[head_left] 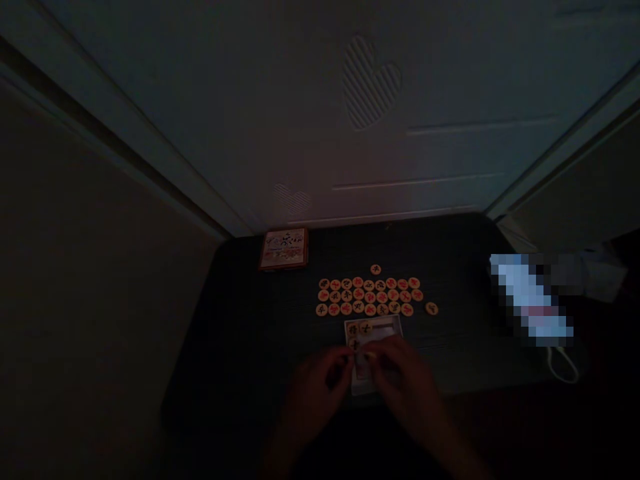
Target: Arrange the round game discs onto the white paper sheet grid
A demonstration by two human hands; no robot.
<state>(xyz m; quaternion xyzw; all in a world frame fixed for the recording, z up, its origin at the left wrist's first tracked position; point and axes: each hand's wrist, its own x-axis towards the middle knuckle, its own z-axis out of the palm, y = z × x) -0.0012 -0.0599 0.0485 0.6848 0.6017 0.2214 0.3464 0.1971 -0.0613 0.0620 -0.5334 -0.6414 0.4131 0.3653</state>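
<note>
Over a small open white box [399, 325] both hands are bent inward, their fingertips close together. My left hand [320, 383] has thumb and forefinger pinched at the box's left side, beside a Chinese chess piece [355, 344] in it; whether it grips anything is too dark to tell. A pale round edge, seemingly a chess piece [370, 355], shows at the pinched fingertips of my right hand [405, 373]. Along the box's far side lie two more pieces [366, 327]. Beyond the box, several round chess pieces [370, 297] with red or black characters lie in three rows.
One loose piece [375, 269] lies behind the rows, another piece [431, 309] to their right. A printed box lid [284, 249] rests at the back left of the dark table [240, 320]. At right is a lit, blurred-out phone-like object [533, 300] with a strap. A white panel [310, 133] stands behind.
</note>
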